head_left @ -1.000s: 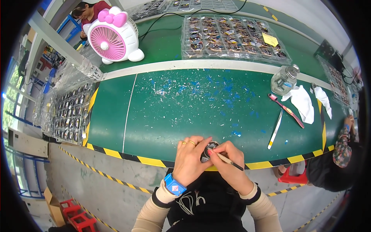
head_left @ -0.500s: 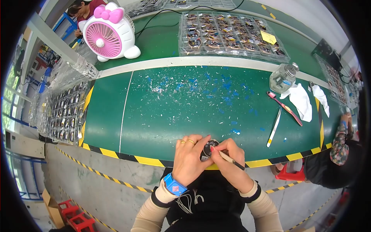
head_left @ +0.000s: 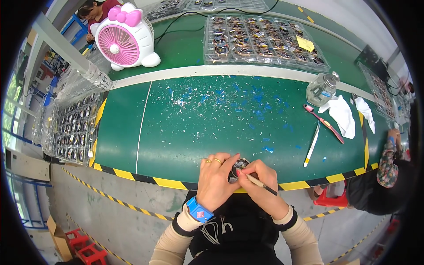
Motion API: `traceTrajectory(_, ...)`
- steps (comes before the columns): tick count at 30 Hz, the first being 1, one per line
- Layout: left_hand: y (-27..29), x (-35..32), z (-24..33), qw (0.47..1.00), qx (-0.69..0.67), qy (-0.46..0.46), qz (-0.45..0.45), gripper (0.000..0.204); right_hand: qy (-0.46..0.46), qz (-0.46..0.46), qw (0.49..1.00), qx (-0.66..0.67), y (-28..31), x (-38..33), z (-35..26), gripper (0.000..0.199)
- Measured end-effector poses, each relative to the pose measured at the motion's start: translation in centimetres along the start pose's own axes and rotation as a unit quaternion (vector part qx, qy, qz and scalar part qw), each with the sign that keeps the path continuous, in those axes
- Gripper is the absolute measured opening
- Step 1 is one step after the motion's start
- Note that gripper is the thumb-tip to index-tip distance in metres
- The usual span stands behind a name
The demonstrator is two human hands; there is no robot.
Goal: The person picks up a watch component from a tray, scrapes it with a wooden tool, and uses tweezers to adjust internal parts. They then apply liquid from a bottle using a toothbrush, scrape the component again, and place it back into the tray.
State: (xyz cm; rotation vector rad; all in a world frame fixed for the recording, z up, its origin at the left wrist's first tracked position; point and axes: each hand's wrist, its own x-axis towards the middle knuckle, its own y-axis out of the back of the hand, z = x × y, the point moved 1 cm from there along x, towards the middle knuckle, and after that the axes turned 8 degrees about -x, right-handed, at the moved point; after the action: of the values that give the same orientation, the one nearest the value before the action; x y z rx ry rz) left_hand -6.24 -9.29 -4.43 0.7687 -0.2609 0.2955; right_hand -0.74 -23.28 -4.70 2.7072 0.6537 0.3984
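Observation:
At the front edge of the green bench, my left hand (head_left: 214, 182) is closed around a small, round, dark part (head_left: 240, 164) that looks like an electronic assembly. Its fingers and thumb steady the part from the left. My right hand (head_left: 261, 180) pinches a thin stick-like tool (head_left: 261, 183) with a pale wooden shaft and a dark rear end. The tool slants down to the right, and its front end is hidden behind my fingers. Right fingertips with red nails rest at the part's face, hiding some of it.
White and blue scraps (head_left: 221, 99) litter the bench. To the right are a glass jar (head_left: 321, 90), white cloth (head_left: 342, 115), a pink toothbrush (head_left: 329, 123) and a white-handled brush (head_left: 312, 145). Trays of round parts (head_left: 265, 39) lie behind, near a pink fan (head_left: 117, 42). A co-worker (head_left: 380, 185) sits right.
My right fingertips have shifted slightly left and down over the round part, and the tool has tilted a little. My left hand keeps its hold almost unmoved.

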Motion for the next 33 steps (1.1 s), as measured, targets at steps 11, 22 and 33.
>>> traceTrajectory(11,0.00,-0.03,-0.01,1.000,0.006,-0.003,0.002,0.053,0.013,-0.009,1.000,-0.016,-0.02,-0.08,0.01,0.014)
traceTrajectory(22,-0.08,-0.13,-0.09,1.000,-0.005,0.003,-0.004,0.052,0.030,-0.016,0.999,-0.011,0.01,0.05,0.02,0.015)
traceTrajectory(33,-0.13,-0.25,-0.20,1.000,-0.002,0.010,-0.006,0.057,0.058,-0.024,0.998,-0.020,-0.19,0.01,0.16,0.014)
